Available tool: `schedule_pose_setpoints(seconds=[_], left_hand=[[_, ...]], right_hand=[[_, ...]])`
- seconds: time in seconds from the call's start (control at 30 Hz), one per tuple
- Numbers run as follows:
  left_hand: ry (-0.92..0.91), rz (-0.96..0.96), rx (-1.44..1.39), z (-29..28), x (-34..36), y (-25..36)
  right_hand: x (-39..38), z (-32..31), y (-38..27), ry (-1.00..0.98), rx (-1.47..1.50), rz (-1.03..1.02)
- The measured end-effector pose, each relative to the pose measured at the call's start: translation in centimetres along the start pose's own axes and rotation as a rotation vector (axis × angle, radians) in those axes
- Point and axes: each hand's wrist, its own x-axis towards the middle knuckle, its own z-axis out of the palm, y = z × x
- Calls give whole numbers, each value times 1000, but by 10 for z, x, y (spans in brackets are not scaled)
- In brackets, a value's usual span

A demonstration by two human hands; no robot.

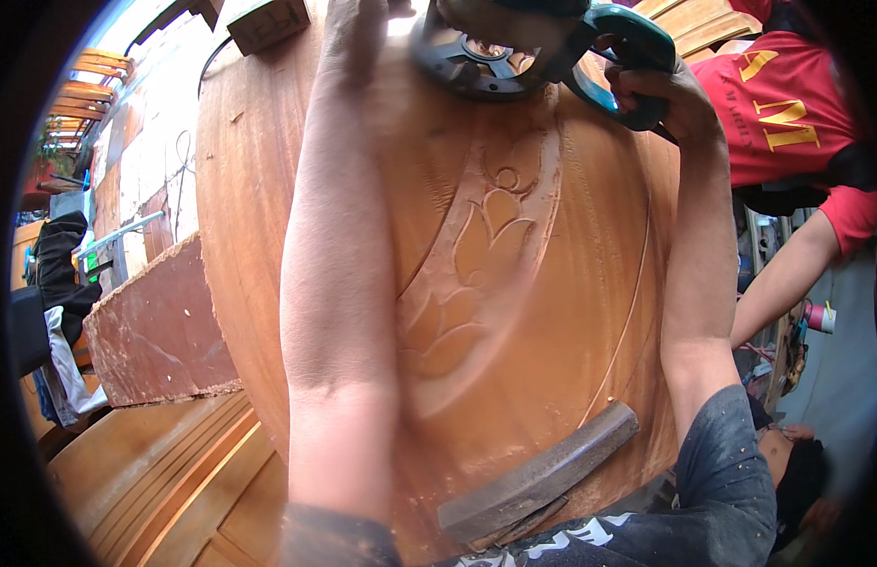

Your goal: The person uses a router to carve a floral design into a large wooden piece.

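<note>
A dark router (481, 76) with a round base and teal loop handles stands on a large curved wooden panel (589, 312) at the top of the view. My right hand (672, 99) is wrapped round its right handle. My left hand (358, 24) reaches up to the router's left side; it is blurred and cut off by the upper edge, so its fingers do not show. Below the router, a pale recessed band carries a tulip-like carved relief (495, 231). A dark grey bar (542, 472) lies across the panel close to my body.
A wooden block (266, 24) sits at the panel's upper left. A reddish-brown board (160, 326) and grooved wooden pieces (174, 482) lie on the left. Another person in a red shirt (783, 109) stands at the right, close to my right arm. A further person (788, 472) is at lower right.
</note>
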Motion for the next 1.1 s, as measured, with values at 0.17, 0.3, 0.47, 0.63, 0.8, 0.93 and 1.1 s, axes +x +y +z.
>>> schedule_pose_setpoints(seconds=[0.17,0.3,0.47,0.63,0.8,0.93,1.1], left_hand=[[5,-8,17,1,0,3],[4,-15,37,-1,-1,5],[11,-20,50,-1,-3,8],[1,-39,76,-2,-5,12],[-33,29,129,-6,-2,12],[-83,-33,81,-10,-4,14],[-74,-24,-6,-10,1,10]], right_hand=[[-1,-2,4,36,13,-19],[-2,2,2,22,15,-15],[0,0,-8,-21,-4,12],[-1,0,-2,19,38,17],[-2,1,1,47,14,-13],[-1,5,-5,27,39,-26],[1,6,-4,60,20,-35]])
